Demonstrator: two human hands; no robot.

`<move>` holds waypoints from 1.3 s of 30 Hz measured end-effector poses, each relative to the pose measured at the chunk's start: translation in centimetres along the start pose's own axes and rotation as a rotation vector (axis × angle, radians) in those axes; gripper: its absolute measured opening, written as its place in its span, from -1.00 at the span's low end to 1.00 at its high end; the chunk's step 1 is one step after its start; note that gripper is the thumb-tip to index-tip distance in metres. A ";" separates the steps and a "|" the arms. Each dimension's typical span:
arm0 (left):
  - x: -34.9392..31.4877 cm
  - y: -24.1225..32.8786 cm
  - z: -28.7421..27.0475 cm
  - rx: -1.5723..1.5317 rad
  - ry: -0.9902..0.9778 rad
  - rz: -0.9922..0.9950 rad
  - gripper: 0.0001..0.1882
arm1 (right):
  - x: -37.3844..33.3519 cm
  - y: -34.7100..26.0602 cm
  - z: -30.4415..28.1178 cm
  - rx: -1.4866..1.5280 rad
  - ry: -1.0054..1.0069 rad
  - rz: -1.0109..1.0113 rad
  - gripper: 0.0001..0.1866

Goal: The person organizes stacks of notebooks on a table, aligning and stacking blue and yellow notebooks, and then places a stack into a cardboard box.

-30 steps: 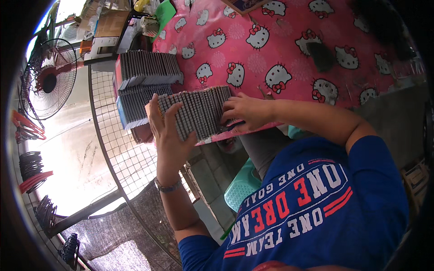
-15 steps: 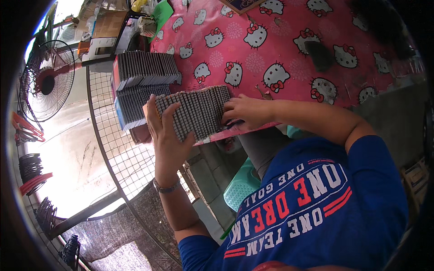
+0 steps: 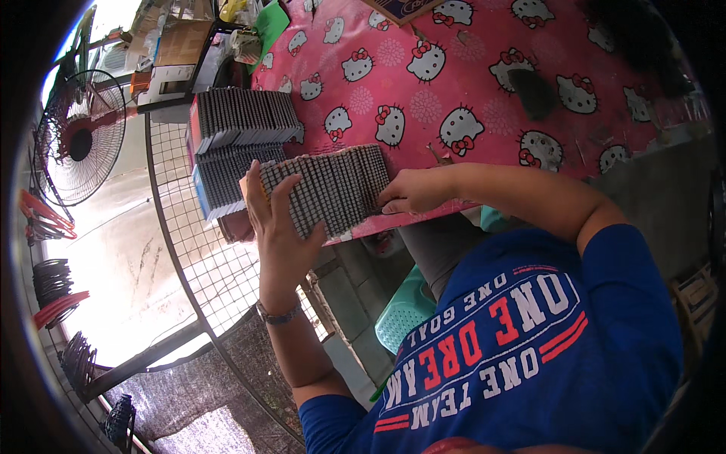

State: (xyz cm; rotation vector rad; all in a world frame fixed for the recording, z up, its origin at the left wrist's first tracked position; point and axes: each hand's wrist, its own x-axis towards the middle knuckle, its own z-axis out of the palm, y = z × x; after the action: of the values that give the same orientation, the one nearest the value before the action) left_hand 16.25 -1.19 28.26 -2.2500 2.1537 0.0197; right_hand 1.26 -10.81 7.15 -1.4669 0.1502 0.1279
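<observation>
A row of what look like spiral-bound notebooks, packed together with their dark coils facing up, rests at the near edge of the pink table. Its left end is gripped by my left hand, fingers over the end and top, thumb against the near side. My right hand is at the row's right end, fingers curled and pressed together by the last notebooks. Whatever those fingertips hold is hidden. Beyond my left hand stand two more packed groups of notebooks, a farther one and a nearer one.
A pink cloth with printed cat faces covers the table. A cardboard box sits at its far edge, and a dark flat piece lies to the right. A wire mesh and a fan are at left. Below is a green stool.
My right hand has shifted slightly right and its fingers have curled in at the row's end. My left hand and the notebooks look nearly the same.
</observation>
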 end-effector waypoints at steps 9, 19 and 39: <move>0.0 0.1 -0.1 0.014 -0.010 -0.013 -0.21 | -0.4 1.5 0.0 -0.694 0.360 -0.511 -0.58; 0.0 0.3 -0.2 -0.004 -0.017 -0.030 -0.19 | 0.1 1.8 0.0 -0.670 0.395 -0.552 -0.59; 0.0 0.2 -0.1 -0.002 -0.015 -0.014 -0.22 | 0.5 0.7 -0.6 -0.102 -0.020 0.061 -0.59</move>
State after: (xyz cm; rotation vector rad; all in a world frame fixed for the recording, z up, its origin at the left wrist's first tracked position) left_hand 16.05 -1.18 28.40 -2.2583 2.1310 0.0384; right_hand 1.59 -11.38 6.32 -1.5623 0.1741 0.2024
